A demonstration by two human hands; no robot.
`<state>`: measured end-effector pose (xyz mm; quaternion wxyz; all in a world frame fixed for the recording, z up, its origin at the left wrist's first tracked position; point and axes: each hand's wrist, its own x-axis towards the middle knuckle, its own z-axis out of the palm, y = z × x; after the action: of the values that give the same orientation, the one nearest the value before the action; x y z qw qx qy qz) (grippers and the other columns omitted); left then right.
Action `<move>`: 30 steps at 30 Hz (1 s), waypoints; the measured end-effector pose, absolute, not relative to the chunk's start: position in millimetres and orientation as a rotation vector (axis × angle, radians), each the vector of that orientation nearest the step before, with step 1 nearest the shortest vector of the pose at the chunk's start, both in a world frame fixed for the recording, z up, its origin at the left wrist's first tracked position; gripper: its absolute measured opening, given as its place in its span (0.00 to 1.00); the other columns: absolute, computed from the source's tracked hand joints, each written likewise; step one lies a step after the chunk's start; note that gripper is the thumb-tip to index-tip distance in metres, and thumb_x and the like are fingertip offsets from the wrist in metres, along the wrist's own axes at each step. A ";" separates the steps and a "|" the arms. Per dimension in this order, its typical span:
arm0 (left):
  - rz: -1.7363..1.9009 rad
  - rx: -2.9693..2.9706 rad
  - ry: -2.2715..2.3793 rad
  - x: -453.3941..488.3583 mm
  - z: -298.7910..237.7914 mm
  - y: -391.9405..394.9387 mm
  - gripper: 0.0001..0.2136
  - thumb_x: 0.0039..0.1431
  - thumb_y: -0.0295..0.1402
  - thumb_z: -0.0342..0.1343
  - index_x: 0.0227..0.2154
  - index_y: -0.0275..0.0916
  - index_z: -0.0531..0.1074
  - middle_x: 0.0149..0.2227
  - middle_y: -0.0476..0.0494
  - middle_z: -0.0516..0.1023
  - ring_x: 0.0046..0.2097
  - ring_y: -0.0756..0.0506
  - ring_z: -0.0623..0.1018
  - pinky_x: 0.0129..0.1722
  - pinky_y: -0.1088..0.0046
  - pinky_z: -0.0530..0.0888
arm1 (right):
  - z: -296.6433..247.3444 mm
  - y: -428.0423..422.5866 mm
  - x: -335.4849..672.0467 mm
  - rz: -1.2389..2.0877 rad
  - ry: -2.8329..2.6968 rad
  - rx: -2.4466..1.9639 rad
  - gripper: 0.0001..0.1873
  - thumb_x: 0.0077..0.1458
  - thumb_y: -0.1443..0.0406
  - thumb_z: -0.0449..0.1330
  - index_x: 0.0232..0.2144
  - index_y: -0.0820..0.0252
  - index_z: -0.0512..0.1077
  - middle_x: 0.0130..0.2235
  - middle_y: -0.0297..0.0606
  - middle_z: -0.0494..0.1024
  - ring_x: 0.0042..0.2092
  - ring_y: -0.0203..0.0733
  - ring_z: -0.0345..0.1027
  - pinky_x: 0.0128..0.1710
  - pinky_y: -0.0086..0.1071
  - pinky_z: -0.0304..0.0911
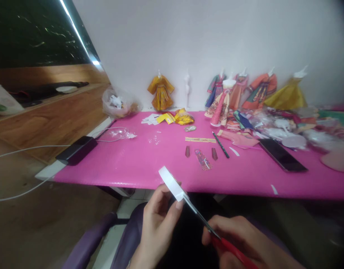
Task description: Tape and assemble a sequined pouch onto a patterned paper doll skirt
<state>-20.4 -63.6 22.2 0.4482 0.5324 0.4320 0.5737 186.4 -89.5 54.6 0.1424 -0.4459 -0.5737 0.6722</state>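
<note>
My left hand pinches a white roll of tape just in front of the near edge of the pink table. A short tab of tape sticks out from the roll toward the right. My right hand grips red-handled scissors, whose blades point up and left and meet that tab. Both hands hover over my lap, below the table edge.
On the table lie small paper pieces, a pencil, a paper strip, a black phone and a dark power bank with a cable. Paper-dressed dolls stand along the white wall; fabric scraps pile up at the right.
</note>
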 end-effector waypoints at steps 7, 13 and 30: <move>1.418 1.345 1.051 -22.7 18.6 -60.3 0.06 0.60 0.31 0.60 0.39 0.45 0.77 0.38 0.50 0.82 0.41 0.49 0.79 0.44 0.77 0.74 | 51.8 -88.8 187.2 1.944 -1.606 -1.231 0.24 0.55 0.43 0.59 0.42 0.53 0.73 0.30 0.32 0.74 0.29 0.34 0.67 0.25 0.22 0.60; 1.416 1.311 1.053 -21.3 20.5 -60.5 0.06 0.60 0.31 0.60 0.40 0.45 0.77 0.38 0.50 0.83 0.41 0.48 0.80 0.44 0.76 0.74 | 50.9 -88.6 187.8 1.932 -1.628 -1.226 0.22 0.56 0.45 0.60 0.43 0.54 0.72 0.29 0.32 0.74 0.29 0.34 0.68 0.25 0.22 0.61; 1.419 1.339 1.080 -21.2 20.0 -57.8 0.05 0.60 0.30 0.60 0.39 0.44 0.78 0.37 0.50 0.83 0.40 0.49 0.80 0.43 0.78 0.75 | 57.1 -84.4 182.7 1.874 -1.668 -1.275 0.16 0.54 0.54 0.64 0.40 0.58 0.73 0.28 0.31 0.73 0.28 0.33 0.66 0.27 0.22 0.61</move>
<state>-21.2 -57.8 20.0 0.4401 0.5392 0.4349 0.5713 182.7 -84.4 57.1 0.1630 -0.4471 -0.5848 0.6569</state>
